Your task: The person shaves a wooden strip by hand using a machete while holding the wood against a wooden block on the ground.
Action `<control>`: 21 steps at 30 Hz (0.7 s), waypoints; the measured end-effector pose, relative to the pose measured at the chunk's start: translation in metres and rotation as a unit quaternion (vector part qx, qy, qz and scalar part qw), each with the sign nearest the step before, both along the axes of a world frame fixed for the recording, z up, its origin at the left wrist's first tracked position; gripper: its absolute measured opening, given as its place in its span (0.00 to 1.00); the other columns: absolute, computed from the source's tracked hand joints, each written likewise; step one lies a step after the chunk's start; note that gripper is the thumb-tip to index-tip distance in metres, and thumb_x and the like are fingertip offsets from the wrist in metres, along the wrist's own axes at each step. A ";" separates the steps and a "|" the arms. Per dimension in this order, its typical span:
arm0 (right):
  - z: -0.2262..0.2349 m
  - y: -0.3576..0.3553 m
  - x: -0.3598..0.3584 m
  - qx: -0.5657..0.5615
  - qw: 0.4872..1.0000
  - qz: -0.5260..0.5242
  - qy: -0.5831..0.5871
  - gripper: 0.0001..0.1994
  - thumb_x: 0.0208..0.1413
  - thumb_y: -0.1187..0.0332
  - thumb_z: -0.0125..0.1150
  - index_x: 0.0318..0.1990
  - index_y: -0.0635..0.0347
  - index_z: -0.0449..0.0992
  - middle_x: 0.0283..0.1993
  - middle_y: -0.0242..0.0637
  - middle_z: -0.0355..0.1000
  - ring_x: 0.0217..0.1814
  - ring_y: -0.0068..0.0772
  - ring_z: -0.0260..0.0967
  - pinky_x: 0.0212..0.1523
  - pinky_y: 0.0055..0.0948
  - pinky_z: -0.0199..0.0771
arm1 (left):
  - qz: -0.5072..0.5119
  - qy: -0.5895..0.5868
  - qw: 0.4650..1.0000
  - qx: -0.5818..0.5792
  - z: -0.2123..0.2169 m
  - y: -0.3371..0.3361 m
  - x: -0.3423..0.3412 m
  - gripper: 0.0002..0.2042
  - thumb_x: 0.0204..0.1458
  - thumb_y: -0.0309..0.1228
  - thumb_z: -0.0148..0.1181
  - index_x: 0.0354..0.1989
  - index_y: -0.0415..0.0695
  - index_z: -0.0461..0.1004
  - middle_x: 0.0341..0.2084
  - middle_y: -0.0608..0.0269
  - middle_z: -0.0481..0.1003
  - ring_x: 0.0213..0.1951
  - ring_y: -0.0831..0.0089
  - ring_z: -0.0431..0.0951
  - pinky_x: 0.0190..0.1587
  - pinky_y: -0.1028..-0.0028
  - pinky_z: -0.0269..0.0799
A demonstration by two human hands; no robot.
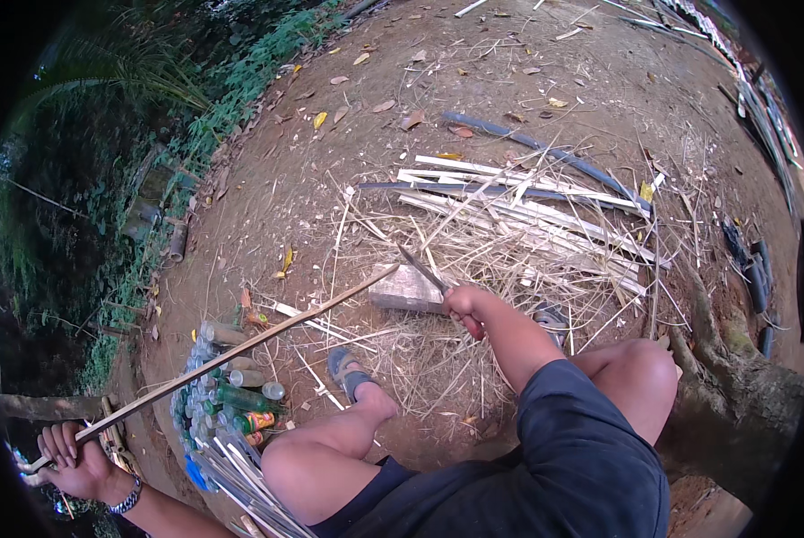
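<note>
Left hand (72, 457) clenches a long bamboo strip (231, 350), its far tip propped on a block (408, 289) (for steadiness); right hand (465, 305) grips a knife (422, 269).

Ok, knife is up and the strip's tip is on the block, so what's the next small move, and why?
Probably bring the knife down onto the tip of the bamboo strip. The right hand holds the blade raised just above the stone block, where the strip's far end rests, and the left hand grips the strip's other end to steady it.
</note>
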State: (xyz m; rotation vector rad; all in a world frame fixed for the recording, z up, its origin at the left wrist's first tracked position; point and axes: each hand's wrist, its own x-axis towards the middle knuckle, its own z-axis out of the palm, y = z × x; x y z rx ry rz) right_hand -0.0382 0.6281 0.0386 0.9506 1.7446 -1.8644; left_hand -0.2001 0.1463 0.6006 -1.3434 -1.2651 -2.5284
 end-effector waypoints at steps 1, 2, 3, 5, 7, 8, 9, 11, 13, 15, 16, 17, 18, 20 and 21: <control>-0.001 -0.012 0.006 0.002 1.000 -0.027 0.015 0.10 0.49 0.66 0.60 0.28 0.66 0.74 0.24 0.41 0.71 0.22 0.35 0.67 0.25 0.35 0.69 | -0.023 0.007 1.000 0.002 -0.004 -0.002 0.000 0.32 0.58 0.64 0.26 0.21 0.45 0.56 0.14 0.68 0.53 0.16 0.77 0.53 0.21 0.78 0.54; 0.005 -0.022 0.011 0.008 0.998 -0.051 0.034 0.09 0.49 0.67 0.60 0.27 0.66 0.73 0.23 0.41 0.69 0.21 0.33 0.66 0.23 0.34 0.68 | -0.023 -0.012 1.000 -0.004 -0.004 -0.006 0.003 0.33 0.56 0.66 0.27 0.19 0.46 0.55 0.15 0.68 0.53 0.18 0.76 0.54 0.24 0.77 0.55; 0.010 -0.033 0.016 0.013 0.996 -0.075 0.052 0.09 0.48 0.68 0.60 0.25 0.66 0.72 0.22 0.40 0.68 0.20 0.31 0.64 0.22 0.33 0.67 | 0.008 -0.014 1.000 0.007 -0.007 -0.011 0.008 0.33 0.55 0.67 0.26 0.19 0.47 0.55 0.15 0.68 0.54 0.18 0.76 0.55 0.24 0.77 0.55; -0.010 -0.043 0.029 0.139 0.985 -0.081 0.057 0.12 0.51 0.63 0.59 0.26 0.64 0.72 0.22 0.42 0.69 0.20 0.33 0.67 0.24 0.35 0.69 | 0.048 -0.017 0.998 0.040 -0.010 0.017 0.021 0.34 0.54 0.69 0.24 0.18 0.47 0.54 0.15 0.67 0.56 0.19 0.76 0.56 0.26 0.76 0.55; 0.020 -0.072 0.033 0.173 0.978 -0.089 0.079 0.12 0.53 0.62 0.57 0.28 0.64 0.72 0.22 0.44 0.70 0.21 0.35 0.68 0.25 0.37 0.70 | -0.022 0.013 1.000 0.013 -0.012 0.012 0.034 0.33 0.53 0.69 0.28 0.18 0.48 0.54 0.17 0.68 0.55 0.21 0.76 0.56 0.28 0.75 0.55; 0.048 -0.086 0.032 0.164 0.985 -0.044 0.028 0.12 0.52 0.62 0.57 0.35 0.63 0.72 0.26 0.49 0.72 0.26 0.42 0.72 0.31 0.39 0.72 | -0.014 0.016 1.000 0.015 -0.014 0.005 0.043 0.34 0.52 0.70 0.30 0.18 0.47 0.55 0.16 0.69 0.55 0.19 0.77 0.56 0.26 0.77 0.55; 0.078 -0.100 0.035 0.207 0.976 -0.031 0.064 0.12 0.53 0.63 0.55 0.37 0.64 0.71 0.29 0.51 0.73 0.31 0.46 0.73 0.34 0.41 0.72 | -0.014 0.021 0.999 0.024 -0.014 0.004 0.053 0.34 0.51 0.71 0.32 0.19 0.47 0.56 0.15 0.70 0.56 0.17 0.79 0.56 0.24 0.79 0.55; 0.117 -0.124 0.049 0.294 0.948 -0.014 0.119 0.13 0.57 0.64 0.51 0.40 0.66 0.70 0.36 0.55 0.73 0.40 0.53 0.73 0.41 0.46 0.72 | -0.011 0.035 0.998 0.049 -0.027 0.015 0.067 0.34 0.49 0.72 0.36 0.20 0.47 0.57 0.14 0.71 0.56 0.14 0.82 0.56 0.20 0.81 0.53; 0.180 -0.144 0.060 0.248 0.953 0.046 0.168 0.12 0.57 0.64 0.51 0.43 0.64 0.68 0.38 0.54 0.73 0.41 0.54 0.73 0.43 0.48 0.71 | 0.035 0.030 0.995 0.086 -0.034 0.024 0.095 0.34 0.47 0.71 0.42 0.21 0.47 0.58 0.12 0.73 0.57 0.12 0.85 0.56 0.17 0.84 0.53; 0.247 -0.172 0.070 0.238 0.946 0.115 0.189 0.10 0.55 0.65 0.53 0.41 0.61 0.68 0.36 0.52 0.73 0.40 0.54 0.73 0.41 0.48 0.70 | 0.027 0.035 0.995 0.090 -0.044 0.029 0.120 0.33 0.47 0.70 0.45 0.21 0.47 0.58 0.12 0.73 0.56 0.12 0.84 0.55 0.17 0.84 0.54; 0.276 -0.192 0.076 0.246 0.924 0.143 0.256 0.10 0.53 0.66 0.54 0.40 0.60 0.67 0.34 0.50 0.73 0.37 0.53 0.73 0.39 0.47 0.71 | 0.048 0.049 0.994 0.081 -0.044 0.025 0.138 0.32 0.47 0.69 0.48 0.21 0.48 0.58 0.11 0.74 0.56 0.11 0.85 0.56 0.17 0.84 0.55; 0.295 -0.209 0.084 0.255 0.899 0.163 0.317 0.10 0.51 0.68 0.55 0.39 0.59 0.67 0.31 0.49 0.73 0.35 0.53 0.73 0.37 0.47 0.71 | 0.045 0.050 0.994 0.082 -0.048 0.023 0.150 0.30 0.47 0.66 0.53 0.22 0.49 0.57 0.11 0.74 0.56 0.12 0.86 0.57 0.18 0.85 0.55; 0.304 -0.224 0.090 0.259 0.870 0.180 0.379 0.09 0.51 0.68 0.55 0.39 0.58 0.67 0.31 0.48 0.73 0.35 0.54 0.73 0.36 0.47 0.72 | 0.058 0.054 0.993 0.082 -0.052 0.023 0.162 0.29 0.47 0.65 0.55 0.23 0.49 0.57 0.12 0.74 0.57 0.12 0.86 0.58 0.18 0.85 0.56; 0.309 -0.239 0.104 0.272 0.805 0.203 0.487 0.08 0.51 0.68 0.54 0.39 0.57 0.67 0.30 0.47 0.73 0.33 0.54 0.73 0.36 0.46 0.73 | 0.069 0.061 0.993 0.079 -0.067 0.024 0.175 0.28 0.48 0.62 0.57 0.23 0.50 0.57 0.12 0.74 0.58 0.12 0.86 0.58 0.19 0.84 0.56; 0.300 -0.239 0.105 0.271 0.835 0.186 0.441 0.08 0.51 0.68 0.54 0.39 0.57 0.67 0.29 0.47 0.73 0.34 0.54 0.73 0.36 0.47 0.73 | 0.065 0.056 0.993 0.079 -0.071 0.024 0.182 0.27 0.48 0.62 0.57 0.23 0.50 0.56 0.13 0.74 0.58 0.12 0.86 0.58 0.19 0.84 0.56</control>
